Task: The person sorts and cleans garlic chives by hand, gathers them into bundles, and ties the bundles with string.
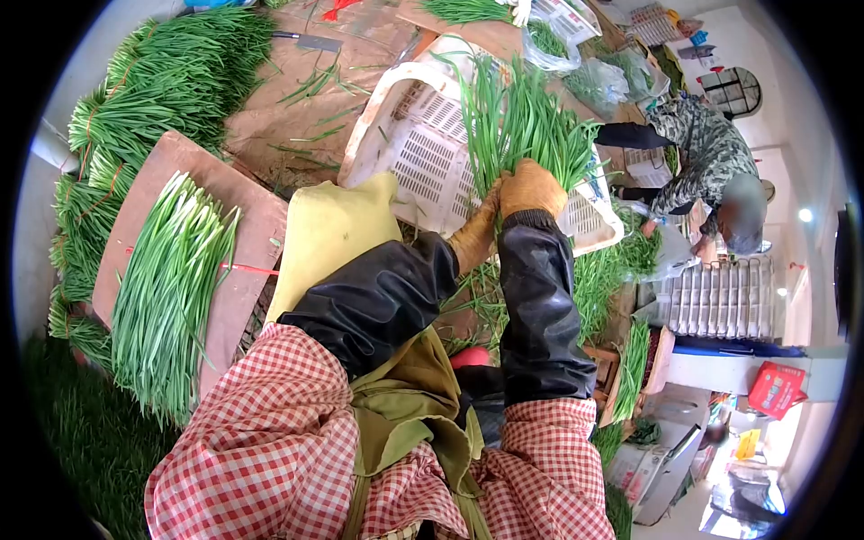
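Observation:
Both my hands wear orange-tan work gloves, with black sleeve covers above them. My right hand [533, 189] is closed around a loose bunch of green chives [526, 117], whose long leaves fan upward and to the sides. My left hand [477, 229] presses against the lower part of the same bunch; its fingers are partly hidden behind the right hand. The bunch is over the right part of a white slotted plastic crate [418, 166]. To the left, a pile of chives [171, 288] with pale stem ends lies on a brown board [171, 162], across a red tie [252, 268].
Tied chive bundles [180, 81] are stacked at the far left. A knife [317, 42] lies on the brown surface behind. A yellow cushion-like object [333, 229] sits by my left arm. Clear plastic bags [594, 85] and a bending person in camouflage [706, 153] are at the right.

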Demonstrator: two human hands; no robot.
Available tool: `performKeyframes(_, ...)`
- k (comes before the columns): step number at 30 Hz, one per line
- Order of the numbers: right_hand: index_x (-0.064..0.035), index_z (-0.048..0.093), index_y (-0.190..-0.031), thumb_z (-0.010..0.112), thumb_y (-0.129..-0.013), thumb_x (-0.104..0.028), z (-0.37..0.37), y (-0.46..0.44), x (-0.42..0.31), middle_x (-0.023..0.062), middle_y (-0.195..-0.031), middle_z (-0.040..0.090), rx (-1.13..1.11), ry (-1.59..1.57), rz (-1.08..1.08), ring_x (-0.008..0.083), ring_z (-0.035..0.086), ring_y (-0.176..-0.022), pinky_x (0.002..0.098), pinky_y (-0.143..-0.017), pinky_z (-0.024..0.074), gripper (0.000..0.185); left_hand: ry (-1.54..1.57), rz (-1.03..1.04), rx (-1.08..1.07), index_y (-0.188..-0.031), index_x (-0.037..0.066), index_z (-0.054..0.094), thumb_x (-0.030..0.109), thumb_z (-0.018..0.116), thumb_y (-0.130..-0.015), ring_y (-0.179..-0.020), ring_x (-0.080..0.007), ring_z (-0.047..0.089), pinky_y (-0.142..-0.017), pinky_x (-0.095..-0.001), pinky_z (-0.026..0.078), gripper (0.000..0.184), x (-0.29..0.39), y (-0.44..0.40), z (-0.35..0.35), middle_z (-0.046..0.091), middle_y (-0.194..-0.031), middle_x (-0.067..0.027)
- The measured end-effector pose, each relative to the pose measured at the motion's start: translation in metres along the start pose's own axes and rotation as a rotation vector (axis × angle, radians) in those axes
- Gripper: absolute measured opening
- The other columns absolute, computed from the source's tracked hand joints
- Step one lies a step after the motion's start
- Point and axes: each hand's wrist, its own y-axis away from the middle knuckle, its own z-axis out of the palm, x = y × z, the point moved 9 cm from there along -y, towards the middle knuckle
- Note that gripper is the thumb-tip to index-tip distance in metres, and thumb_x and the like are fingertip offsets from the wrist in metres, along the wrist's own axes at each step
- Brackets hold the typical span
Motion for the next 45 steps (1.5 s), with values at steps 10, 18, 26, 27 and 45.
performKeyframes(10, -0.0042, 0.065, -0.091, 0.062, -0.087, -0.021, 0.04, 0.005, 0.043, 0.0076, -0.076, 0.067, 0.084, -1.049, 0.001, 0.0163, 0.064, -0.069, 0.0303, -0.062, 0.049, 0.017, 0.045, -0.06, 0.031, -0.134, 0.014, 0.041, 0.05, 0.052, -0.091, -0.118, -0.0178, 0.048, -0.097, -0.0359, 0.042, 0.057, 0.005, 0.023, 0.01, 0.052, -0.128, -0.003)
performKeyframes(18, -0.0021, 0.062, -0.09, 0.06, -0.089, -0.002, 0.021, 0.088, 0.009, -0.0026, -0.071, 0.057, -0.08, -1.549, -0.316, 0.005, 0.049, -0.061, 0.0189, -0.055, 0.0408, 0.003, -0.131, -0.161, -0.036, -0.091, 0.016, 0.059, 0.054, 0.059, -0.085, -0.061, -0.0156, 0.058, -0.057, -0.0267, 0.049, 0.038, -0.008, -0.004, -0.018, 0.061, -0.078, -0.0001)
performKeyframes(26, -0.0045, 0.054, -0.125, 0.047, -0.095, -0.041, -0.019, 0.036, 0.13, 0.0049, -0.08, 0.067, 0.11, -2.594, -0.051, 0.0092, 0.055, -0.056, 0.0217, -0.049, 0.0428, 0.048, -0.199, -0.165, -0.079, -0.117, 0.008, 0.055, 0.045, 0.058, -0.088, -0.073, -0.0218, 0.066, -0.051, -0.0312, 0.052, 0.047, -0.001, 0.003, -0.003, 0.067, -0.098, -0.0098)
performKeyframes(27, -0.0064, 0.054, -0.124, 0.049, -0.094, -0.039, -0.012, 0.021, 0.126, 0.0056, -0.089, 0.067, 0.093, -2.21, -0.038, 0.009, 0.057, -0.061, 0.0217, -0.051, 0.0443, 0.045, -0.216, -0.135, -0.104, -0.118, 0.008, 0.055, 0.046, 0.057, -0.088, -0.071, -0.0214, 0.066, -0.049, -0.0295, 0.051, 0.048, 0.002, 0.002, 0.004, 0.067, -0.098, -0.0094)
performKeyframes(45, -0.0063, 0.065, -0.087, 0.07, -0.078, -0.003, -0.007, 0.058, 0.011, 0.0074, -0.095, 0.067, 0.192, -1.285, -0.384, 0.0173, 0.06, -0.093, 0.0316, -0.086, 0.0463, 0.011, -0.008, -0.201, -0.038, -0.129, 0.008, 0.046, 0.044, 0.051, -0.093, -0.121, -0.0194, 0.046, -0.095, -0.0314, 0.044, 0.05, -0.011, -0.008, -0.024, 0.052, -0.128, -0.0078)
